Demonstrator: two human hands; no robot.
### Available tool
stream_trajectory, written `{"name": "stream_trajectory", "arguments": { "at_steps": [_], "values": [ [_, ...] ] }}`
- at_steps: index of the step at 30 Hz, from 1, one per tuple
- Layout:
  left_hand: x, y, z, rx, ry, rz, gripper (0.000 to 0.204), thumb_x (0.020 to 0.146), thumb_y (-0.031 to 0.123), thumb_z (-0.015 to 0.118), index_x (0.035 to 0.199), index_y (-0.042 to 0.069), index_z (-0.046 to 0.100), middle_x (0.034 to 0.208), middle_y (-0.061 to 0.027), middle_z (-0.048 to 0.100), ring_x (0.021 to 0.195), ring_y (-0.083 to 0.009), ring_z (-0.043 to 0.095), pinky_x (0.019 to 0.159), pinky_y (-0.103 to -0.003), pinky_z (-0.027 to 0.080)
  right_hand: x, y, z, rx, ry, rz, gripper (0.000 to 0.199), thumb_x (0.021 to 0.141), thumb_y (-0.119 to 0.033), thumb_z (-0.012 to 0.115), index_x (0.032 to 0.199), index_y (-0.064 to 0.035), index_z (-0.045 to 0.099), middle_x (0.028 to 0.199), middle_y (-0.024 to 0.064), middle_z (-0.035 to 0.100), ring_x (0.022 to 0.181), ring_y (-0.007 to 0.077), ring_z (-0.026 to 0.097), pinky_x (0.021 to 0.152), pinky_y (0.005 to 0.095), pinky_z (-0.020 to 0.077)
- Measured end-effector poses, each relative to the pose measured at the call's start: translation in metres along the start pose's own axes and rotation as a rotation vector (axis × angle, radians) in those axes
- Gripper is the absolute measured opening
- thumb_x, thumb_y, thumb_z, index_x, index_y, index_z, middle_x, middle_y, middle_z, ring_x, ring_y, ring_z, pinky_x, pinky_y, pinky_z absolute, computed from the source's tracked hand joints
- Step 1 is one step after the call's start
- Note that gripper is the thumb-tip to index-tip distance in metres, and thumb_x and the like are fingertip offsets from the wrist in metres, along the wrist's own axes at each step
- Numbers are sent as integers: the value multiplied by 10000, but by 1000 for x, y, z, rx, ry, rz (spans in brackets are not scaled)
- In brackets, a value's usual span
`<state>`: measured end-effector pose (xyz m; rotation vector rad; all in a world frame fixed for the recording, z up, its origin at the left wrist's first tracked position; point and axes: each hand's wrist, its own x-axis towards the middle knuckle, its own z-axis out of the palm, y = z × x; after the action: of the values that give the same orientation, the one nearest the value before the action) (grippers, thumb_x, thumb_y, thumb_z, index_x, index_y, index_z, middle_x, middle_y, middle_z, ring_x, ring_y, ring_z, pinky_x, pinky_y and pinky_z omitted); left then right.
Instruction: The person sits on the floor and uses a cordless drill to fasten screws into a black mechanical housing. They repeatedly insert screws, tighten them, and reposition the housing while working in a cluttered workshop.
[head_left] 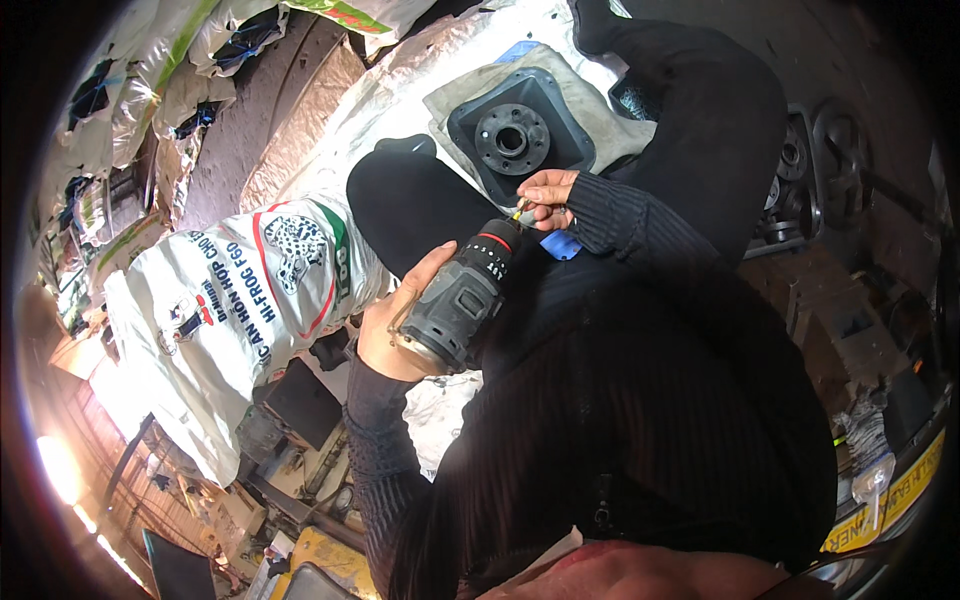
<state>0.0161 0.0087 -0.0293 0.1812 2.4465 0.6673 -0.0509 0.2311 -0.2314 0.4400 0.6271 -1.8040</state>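
Observation:
My left hand (395,330) is wrapped around the back of a dark grey cordless drill (458,308) with a red ring near its chuck. The drill's front points up and to the right. At its tip, the fingers of my right hand (549,199) pinch a small yellowish drill bit (519,210); its exact shape is too small to make out. Just beyond my right hand, a round metal flange (513,141) with a centre hole and a ring of smaller holes sits in a dark square tray (572,108).
Beneath the tray lies a beige cloth (625,128). My black-trousered knees flank it. A printed white sack (230,300) lies to the left, above assorted clutter. Dark machined parts (790,190) rest in a tray at right. A yellow panel (335,562) shows at the lower left.

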Motion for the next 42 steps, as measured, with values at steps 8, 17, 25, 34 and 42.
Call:
{"name": "stream_trajectory", "arguments": {
  "at_steps": [8, 17, 25, 34, 42],
  "values": [
    [20, -19, -2, 31, 285, 116, 522, 729, 62, 702, 1225, 25, 544, 1268, -163, 544, 1145, -286, 556, 976, -372, 439, 18, -11, -25, -380, 616, -306, 424, 932, -418, 554, 1042, -14, 620, 755, 29, 613, 602, 71, 563, 498, 192, 452],
    [68, -29, -18, -118, 274, 121, 488, 740, 72, 701, 1205, 22, 564, 1235, -146, 579, 1102, -272, 597, 938, -343, 462, 74, -28, -10, -992, 886, -514, 518, 934, -506, 454, 862, -24, 631, 824, 172, 627, 779, 304, 601, 723, 385, 448],
    [92, -27, -20, -198, 191, 58, 521, 742, 129, 709, 1231, 46, 551, 1239, -141, 583, 1110, -276, 599, 936, -333, 470, 81, -19, -14, -908, 891, -770, 459, 963, -394, 461, 733, -9, 554, 710, 157, 536, 661, 307, 529, 631, 404, 404],
    [100, -16, -27, -93, 211, 136, 549, 737, 123, 727, 1244, 46, 531, 1169, -124, 623, 1027, -269, 638, 891, -316, 493, 82, -17, -16, -897, 882, -807, 473, 966, -403, 446, 731, -5, 547, 674, 154, 532, 642, 304, 527, 628, 403, 408],
    [126, 0, -50, 94, -9, -2, 534, 712, 122, 740, 1213, 95, 556, 928, -163, 672, 866, -337, 662, 757, -350, 530, 81, -24, -21, -930, 820, -633, 504, 973, -432, 372, 879, -11, 634, 873, 194, 644, 839, 391, 601, 758, 455, 462]
  ]
}}
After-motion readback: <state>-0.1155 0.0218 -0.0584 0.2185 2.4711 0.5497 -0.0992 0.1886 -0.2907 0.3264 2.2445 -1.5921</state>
